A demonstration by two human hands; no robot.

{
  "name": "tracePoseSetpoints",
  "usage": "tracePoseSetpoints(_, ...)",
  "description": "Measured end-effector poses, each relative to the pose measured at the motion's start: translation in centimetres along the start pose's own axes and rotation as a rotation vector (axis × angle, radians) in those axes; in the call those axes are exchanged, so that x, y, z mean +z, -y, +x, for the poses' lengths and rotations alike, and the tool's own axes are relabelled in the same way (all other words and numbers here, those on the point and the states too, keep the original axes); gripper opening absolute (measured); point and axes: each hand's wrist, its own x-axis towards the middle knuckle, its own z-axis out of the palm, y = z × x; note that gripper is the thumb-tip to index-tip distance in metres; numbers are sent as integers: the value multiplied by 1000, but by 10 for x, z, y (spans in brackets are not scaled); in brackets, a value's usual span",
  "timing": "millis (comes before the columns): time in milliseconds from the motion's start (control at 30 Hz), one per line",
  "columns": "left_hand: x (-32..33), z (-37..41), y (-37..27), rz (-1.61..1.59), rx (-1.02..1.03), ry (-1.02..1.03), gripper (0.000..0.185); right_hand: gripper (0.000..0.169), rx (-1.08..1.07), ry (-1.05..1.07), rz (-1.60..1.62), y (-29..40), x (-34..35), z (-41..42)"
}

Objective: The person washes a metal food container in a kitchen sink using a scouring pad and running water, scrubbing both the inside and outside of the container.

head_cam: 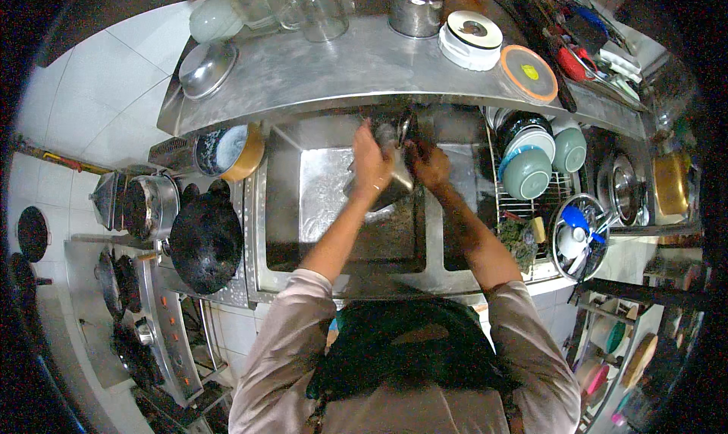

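Observation:
Both of my hands are over the steel double sink (341,286), near its back wall. My left hand (372,163) is against a metal vessel (401,181), fingers pointing to the back; whether it grips the vessel cannot be told. The vessel looks tilted above the left basin. My right hand (429,163) is curled beside the vessel's right side, close to a dark part that may be its handle. Its fingers are blurred and in shadow, so its hold is unclear. A metal tap (406,124) seems to stand between my hands. Wet, bright metal shows in the left basin.
A shelf (341,64) above the sink carries a metal bowl (207,70), glass jugs and an orange-rimmed lid (529,74). Right of the sink, a wire rack holds green bowls (527,175), beside a colander of utensils (579,237). A black wok (206,243) and a pot (244,152) stand left.

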Motion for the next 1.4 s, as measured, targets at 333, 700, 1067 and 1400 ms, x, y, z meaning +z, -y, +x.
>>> tracePoseSetpoints(333, 75, -46, 12, 221, -97, -276, 57, 52, 424, -121, 604, -30, -37, -19)
tracePoseSetpoints(700, -4, -69, 108, -1078, -1389, 278, 68, 63, 462, -190, 587, -120, -9, 2)
tracePoseSetpoints(1067, -101, -118, 159, -1438, -1049, -193, 77, 80, 318, 478, 1152, -48, 42, 0)
tracePoseSetpoints(1400, -120, -124, 178, -1506, -1015, -26, 37, 56, -212, 484, 1432, 20, -18, -10)
